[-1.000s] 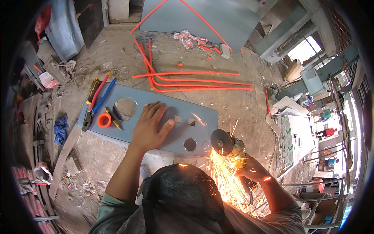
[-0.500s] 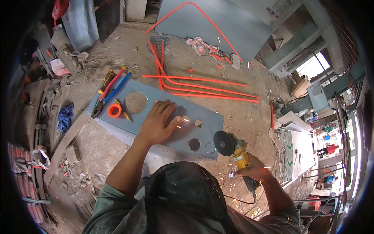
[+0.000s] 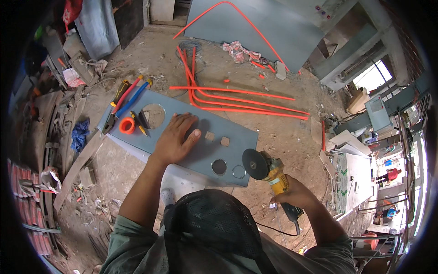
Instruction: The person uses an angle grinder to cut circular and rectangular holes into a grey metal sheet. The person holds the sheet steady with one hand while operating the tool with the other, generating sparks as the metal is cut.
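head view | worn on head | faces steeply down | close above grey panel (image 3: pixel 191 137) | fisheye bend

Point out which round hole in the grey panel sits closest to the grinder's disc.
The small cut ring at the grey panel's near edge, just left of the grinder's disc; the other small hole and big hole lie farther left.

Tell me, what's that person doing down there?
A person presses the left hand flat on a grey metal panel lying on the dirt floor. The right hand holds a yellow angle grinder at the panel's near edge, no sparks showing. Pliers and orange tape lie on the far end.
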A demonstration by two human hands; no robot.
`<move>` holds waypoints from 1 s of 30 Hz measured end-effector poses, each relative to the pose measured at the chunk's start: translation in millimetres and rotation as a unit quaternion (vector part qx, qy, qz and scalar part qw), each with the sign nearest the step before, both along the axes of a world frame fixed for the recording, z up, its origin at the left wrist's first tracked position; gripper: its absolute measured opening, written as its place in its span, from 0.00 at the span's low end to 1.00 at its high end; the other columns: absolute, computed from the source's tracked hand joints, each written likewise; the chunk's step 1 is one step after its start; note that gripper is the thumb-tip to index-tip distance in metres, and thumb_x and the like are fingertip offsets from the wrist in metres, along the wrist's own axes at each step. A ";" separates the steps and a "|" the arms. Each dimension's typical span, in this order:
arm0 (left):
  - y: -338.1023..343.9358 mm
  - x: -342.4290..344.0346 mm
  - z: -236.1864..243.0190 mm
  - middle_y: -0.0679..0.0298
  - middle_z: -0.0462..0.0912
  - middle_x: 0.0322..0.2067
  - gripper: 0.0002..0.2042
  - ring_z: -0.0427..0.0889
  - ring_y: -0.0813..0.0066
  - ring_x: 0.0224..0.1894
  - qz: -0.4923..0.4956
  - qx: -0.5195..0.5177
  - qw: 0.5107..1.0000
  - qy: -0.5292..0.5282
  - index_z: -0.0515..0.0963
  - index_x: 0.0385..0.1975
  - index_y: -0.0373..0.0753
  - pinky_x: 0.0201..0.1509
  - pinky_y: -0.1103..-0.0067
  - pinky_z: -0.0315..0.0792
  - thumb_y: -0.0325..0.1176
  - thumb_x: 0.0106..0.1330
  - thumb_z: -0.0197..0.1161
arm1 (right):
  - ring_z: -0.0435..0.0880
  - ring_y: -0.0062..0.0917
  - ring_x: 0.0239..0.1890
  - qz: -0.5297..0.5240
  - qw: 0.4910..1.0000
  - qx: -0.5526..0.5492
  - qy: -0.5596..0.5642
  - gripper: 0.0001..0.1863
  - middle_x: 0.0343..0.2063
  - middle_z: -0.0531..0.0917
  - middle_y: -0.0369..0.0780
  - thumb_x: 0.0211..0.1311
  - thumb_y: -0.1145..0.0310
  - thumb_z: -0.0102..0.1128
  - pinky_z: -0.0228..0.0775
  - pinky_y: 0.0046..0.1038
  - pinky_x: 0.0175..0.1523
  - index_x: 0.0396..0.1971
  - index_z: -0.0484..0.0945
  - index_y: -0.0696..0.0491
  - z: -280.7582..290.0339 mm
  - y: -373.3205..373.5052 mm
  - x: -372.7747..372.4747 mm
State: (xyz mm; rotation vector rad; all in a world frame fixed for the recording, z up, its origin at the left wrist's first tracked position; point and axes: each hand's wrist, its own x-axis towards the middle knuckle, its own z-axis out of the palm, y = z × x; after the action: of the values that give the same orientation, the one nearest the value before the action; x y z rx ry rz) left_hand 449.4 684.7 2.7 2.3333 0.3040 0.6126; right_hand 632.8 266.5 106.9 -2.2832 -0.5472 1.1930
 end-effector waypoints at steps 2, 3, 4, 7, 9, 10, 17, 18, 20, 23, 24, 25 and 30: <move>0.8 0.1 -0.6 0.39 0.78 0.70 0.31 0.70 0.40 0.79 0.004 0.004 1.000 0.000 0.77 0.71 0.34 0.90 0.51 0.52 0.56 0.85 0.54 | 0.87 0.25 0.47 0.008 1.000 -0.003 -0.003 0.40 0.45 0.87 0.37 0.51 0.73 0.88 0.79 0.32 0.57 0.65 0.76 0.57 -2.0 -0.5 1.4; 1.1 0.2 -0.5 0.39 0.78 0.70 0.31 0.71 0.40 0.79 0.002 0.002 1.000 0.000 0.77 0.71 0.34 0.90 0.51 0.51 0.56 0.85 0.54 | 0.87 0.25 0.47 0.012 1.000 -0.006 -0.007 0.41 0.45 0.87 0.37 0.51 0.73 0.88 0.79 0.32 0.57 0.65 0.76 0.57 -2.8 -0.8 2.0; 1.6 0.3 -0.4 0.39 0.78 0.70 0.31 0.71 0.41 0.79 0.001 0.003 1.000 -0.002 0.77 0.71 0.34 0.90 0.51 0.51 0.56 0.85 0.54 | 0.87 0.25 0.48 0.015 1.000 -0.013 -0.009 0.41 0.45 0.87 0.37 0.51 0.73 0.88 0.79 0.32 0.57 0.65 0.76 0.57 -3.2 -0.7 2.6; 1.5 0.2 1.0 0.40 0.79 0.70 0.31 0.71 0.42 0.79 0.002 0.005 1.000 -0.003 0.76 0.71 0.34 0.90 0.51 0.51 0.56 0.85 0.54 | 0.87 0.25 0.48 0.017 0.999 -0.033 -0.027 0.42 0.47 0.87 0.38 0.50 0.72 0.88 0.79 0.32 0.58 0.66 0.76 0.58 -1.7 1.0 3.9; 2.0 -0.1 2.2 0.40 0.79 0.70 0.31 0.71 0.43 0.79 0.003 0.007 1.000 -0.004 0.76 0.71 0.34 0.90 0.51 0.52 0.56 0.85 0.55 | 0.87 0.25 0.49 0.053 0.998 0.006 -0.047 0.42 0.48 0.88 0.39 0.50 0.72 0.88 0.79 0.32 0.59 0.67 0.76 0.58 0.7 3.9 3.3; 2.0 -0.2 2.7 0.41 0.79 0.70 0.31 0.71 0.43 0.79 0.002 0.007 1.000 -0.004 0.76 0.71 0.34 0.90 0.51 0.52 0.56 0.85 0.55 | 0.87 0.25 0.50 0.058 0.997 -0.011 -0.057 0.43 0.49 0.88 0.39 0.50 0.71 0.88 0.79 0.33 0.59 0.67 0.76 0.58 2.1 5.6 3.2; 3.4 -0.7 0.2 0.43 0.79 0.71 0.31 0.70 0.44 0.80 -0.005 0.015 1.000 -0.005 0.76 0.72 0.34 0.90 0.52 0.51 0.56 0.85 0.54 | 0.86 0.26 0.53 0.048 0.999 0.008 -0.009 0.41 0.52 0.88 0.39 0.53 0.72 0.86 0.80 0.33 0.60 0.68 0.76 0.58 -0.8 1.6 8.2; 3.8 -0.3 -0.6 0.43 0.79 0.71 0.32 0.70 0.44 0.80 -0.005 0.015 1.000 -0.002 0.76 0.72 0.34 0.90 0.52 0.51 0.57 0.85 0.54 | 0.88 0.27 0.51 0.053 0.998 0.016 -0.013 0.39 0.50 0.88 0.40 0.54 0.72 0.83 0.81 0.33 0.58 0.67 0.76 0.58 -3.3 -1.3 10.0; 3.1 -0.4 -2.3 0.43 0.79 0.71 0.32 0.70 0.45 0.80 -0.002 0.018 1.000 0.002 0.76 0.72 0.34 0.90 0.52 0.50 0.57 0.86 0.53 | 0.89 0.27 0.45 0.077 0.995 0.045 -0.037 0.36 0.47 0.89 0.41 0.57 0.74 0.79 0.82 0.32 0.52 0.67 0.76 0.57 -11.1 -3.8 13.6; 3.4 -1.5 -3.5 0.43 0.79 0.71 0.33 0.69 0.45 0.81 0.001 0.024 1.000 -0.001 0.76 0.72 0.33 0.91 0.52 0.50 0.58 0.86 0.51 | 0.89 0.26 0.37 0.112 0.988 0.080 -0.066 0.33 0.45 0.89 0.40 0.60 0.75 0.75 0.83 0.32 0.45 0.67 0.76 0.56 -19.0 1.1 20.5; 3.9 -2.1 -3.4 0.43 0.79 0.71 0.33 0.69 0.44 0.81 0.001 0.020 1.000 -0.002 0.76 0.72 0.33 0.91 0.52 0.49 0.58 0.86 0.50 | 0.89 0.25 0.36 0.109 0.990 0.073 -0.054 0.33 0.44 0.89 0.40 0.60 0.76 0.75 0.82 0.32 0.43 0.67 0.76 0.56 -13.7 -1.3 21.8; 3.9 -2.0 -3.3 0.43 0.79 0.71 0.33 0.69 0.44 0.81 0.000 0.016 1.000 -0.003 0.76 0.72 0.33 0.91 0.52 0.49 0.58 0.87 0.50 | 0.89 0.26 0.35 0.094 0.994 0.015 -0.045 0.34 0.44 0.89 0.40 0.59 0.74 0.76 0.82 0.32 0.43 0.67 0.76 0.57 -10.4 0.7 24.7; 2.7 -2.2 -2.5 0.42 0.79 0.71 0.32 0.70 0.43 0.80 0.004 0.008 1.000 -0.015 0.77 0.71 0.33 0.90 0.51 0.50 0.57 0.88 0.48 | 0.88 0.28 0.39 0.074 0.997 -0.023 -0.031 0.41 0.42 0.89 0.41 0.50 0.66 0.86 0.82 0.34 0.46 0.65 0.77 0.58 3.6 10.2 29.9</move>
State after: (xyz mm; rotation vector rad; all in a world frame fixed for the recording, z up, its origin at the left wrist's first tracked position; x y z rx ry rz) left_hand 447.2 687.4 0.2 2.3376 0.2956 0.6568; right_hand 662.7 276.7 110.6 -2.3593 -0.7302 1.2175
